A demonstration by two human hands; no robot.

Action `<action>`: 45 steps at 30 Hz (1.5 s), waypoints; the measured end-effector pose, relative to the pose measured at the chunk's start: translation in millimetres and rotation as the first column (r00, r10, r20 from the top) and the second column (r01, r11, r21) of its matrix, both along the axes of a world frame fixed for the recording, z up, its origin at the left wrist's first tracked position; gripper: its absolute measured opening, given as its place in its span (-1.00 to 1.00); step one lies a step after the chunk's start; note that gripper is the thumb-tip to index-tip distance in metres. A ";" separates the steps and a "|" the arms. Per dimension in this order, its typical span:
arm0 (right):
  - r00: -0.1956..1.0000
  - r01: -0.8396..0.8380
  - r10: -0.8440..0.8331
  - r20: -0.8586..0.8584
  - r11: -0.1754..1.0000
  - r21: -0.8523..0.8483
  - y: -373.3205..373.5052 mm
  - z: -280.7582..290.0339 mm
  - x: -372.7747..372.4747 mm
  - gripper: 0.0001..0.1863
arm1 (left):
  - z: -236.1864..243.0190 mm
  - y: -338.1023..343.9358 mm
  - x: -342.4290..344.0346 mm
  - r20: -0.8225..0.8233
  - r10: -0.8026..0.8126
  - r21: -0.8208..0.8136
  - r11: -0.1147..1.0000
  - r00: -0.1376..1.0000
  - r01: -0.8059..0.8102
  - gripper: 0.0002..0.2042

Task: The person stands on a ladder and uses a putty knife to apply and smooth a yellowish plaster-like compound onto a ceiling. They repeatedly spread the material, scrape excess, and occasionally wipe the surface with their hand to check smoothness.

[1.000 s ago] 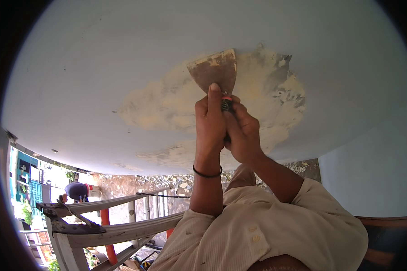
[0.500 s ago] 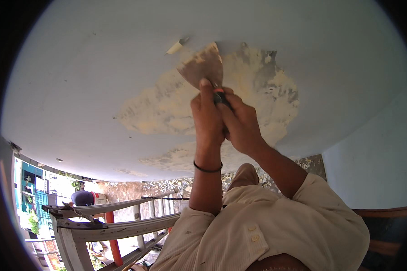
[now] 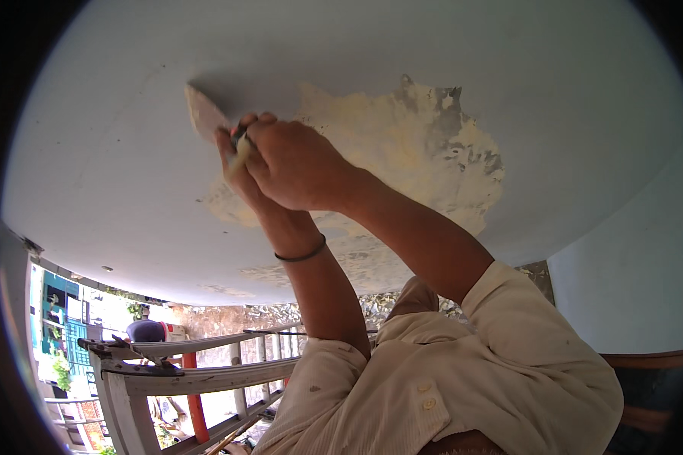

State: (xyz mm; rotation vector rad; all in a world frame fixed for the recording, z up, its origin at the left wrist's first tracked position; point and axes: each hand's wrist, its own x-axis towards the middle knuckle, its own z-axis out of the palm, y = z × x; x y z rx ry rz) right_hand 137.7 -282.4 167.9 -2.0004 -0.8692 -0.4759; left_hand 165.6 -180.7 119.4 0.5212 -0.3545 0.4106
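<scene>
Both my hands grip one wide-bladed scraper point(image 3: 206, 117), held out to the left against a pale grey-blue painted wall. My left hand point(image 3: 243, 178), below a dark wristband, wraps the handle from beneath, its thumb near the blade. My right hand point(image 3: 303, 163) closes over the handle from the right and hides most of it. The blade is tilted, its edge meeting the paint and casting a shadow. A blurred cream strip point(image 3: 240, 158), seemingly a loose paint flake, shows in front of my hands. To the right spreads a bare yellowish patch point(image 3: 402, 159) with ragged paint edges.
A ladder point(image 3: 220, 377) stands at lower left, close to my left arm, with a red post point(image 3: 196, 406) behind it. Paint flakes point(image 3: 451, 309) litter the ground below the wall. A dark rounded thing point(image 3: 146, 331) sits beyond the ladder.
Both hands have swung the scraper left, from the bare patch onto painted wall. The curled paint flake above the patch is gone from its place, and a pale strip now shows by my hands.
</scene>
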 end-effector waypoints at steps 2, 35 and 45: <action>1.000 0.009 -0.009 -0.001 0.997 -0.081 8.4 -21.7 -7.5 -0.69 | -41.5 2.4 0.9 0.019 -0.043 -0.143 0.989 0.999 0.045 -0.54; 0.884 0.025 0.085 -0.461 0.974 0.227 -118.0 -42.8 -44.3 -0.58 | -45.6 -83.3 -57.7 0.438 0.424 0.839 0.125 0.793 -0.530 -0.18; 0.921 -0.020 0.118 -0.370 0.966 0.258 -107.8 -52.5 -37.6 -0.66 | -39.2 -70.7 -54.5 0.462 0.430 0.840 0.067 0.776 -0.538 -0.22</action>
